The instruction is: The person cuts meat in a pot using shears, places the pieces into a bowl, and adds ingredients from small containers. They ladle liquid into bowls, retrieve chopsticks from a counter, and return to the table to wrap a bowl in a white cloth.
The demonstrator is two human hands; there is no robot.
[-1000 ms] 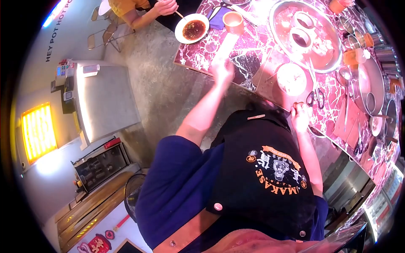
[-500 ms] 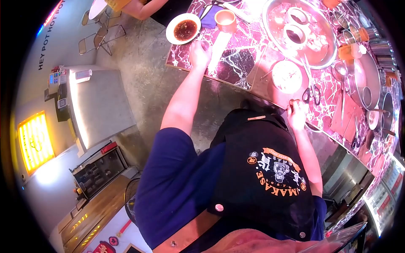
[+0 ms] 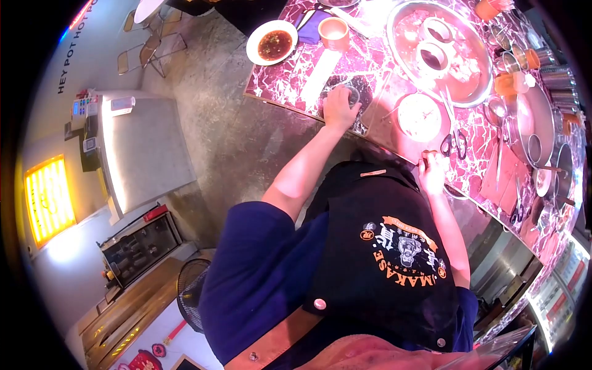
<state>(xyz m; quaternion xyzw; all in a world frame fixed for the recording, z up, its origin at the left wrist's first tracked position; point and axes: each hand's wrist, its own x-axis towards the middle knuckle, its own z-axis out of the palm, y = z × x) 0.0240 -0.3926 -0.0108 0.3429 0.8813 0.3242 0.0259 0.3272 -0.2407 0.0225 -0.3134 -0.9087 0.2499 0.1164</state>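
Note:
My left hand is curled around a small dark round cup over the black square panel near the table's front edge; only part of the cup's rim shows. My right hand rests at the table edge with its fingers closed, and what is in them, if anything, is hidden. Just beyond it lie dark-handled scissors. A bright white round bowl stands between my hands. Farther left are a white bowl of brown sauce and a terracotta-coloured cup.
A large metal basin holds pale pieces and two dark-filled round containers. Pans, ladles and metal cups crowd the right side, beside a reddish board. Folding chairs stand on the floor at left, and a fan is at lower left.
My left hand has moved right from beside the sauce bowl to the black panel, where the dark cup now shows. My right hand has stayed put. Another person's arm has left the top left.

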